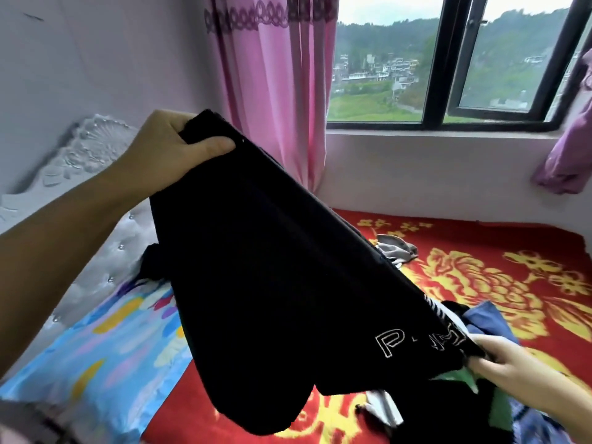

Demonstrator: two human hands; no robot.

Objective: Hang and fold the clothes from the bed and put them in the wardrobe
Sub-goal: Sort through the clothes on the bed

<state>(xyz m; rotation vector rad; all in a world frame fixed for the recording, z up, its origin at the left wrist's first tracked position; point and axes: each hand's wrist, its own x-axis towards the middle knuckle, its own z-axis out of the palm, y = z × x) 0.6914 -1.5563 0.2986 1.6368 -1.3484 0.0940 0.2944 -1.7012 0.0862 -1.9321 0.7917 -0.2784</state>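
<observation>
Black garment (272,267) between both hands, above bed (480,283)

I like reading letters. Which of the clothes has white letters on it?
The black garment held up by the left hand and right hand. The grey garment on the bed shows no letters.

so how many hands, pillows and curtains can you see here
hands: 2, the left hand and right hand, both gripping the black garment
pillows: 1
curtains: 2, pink and purple
total: 5
</observation>
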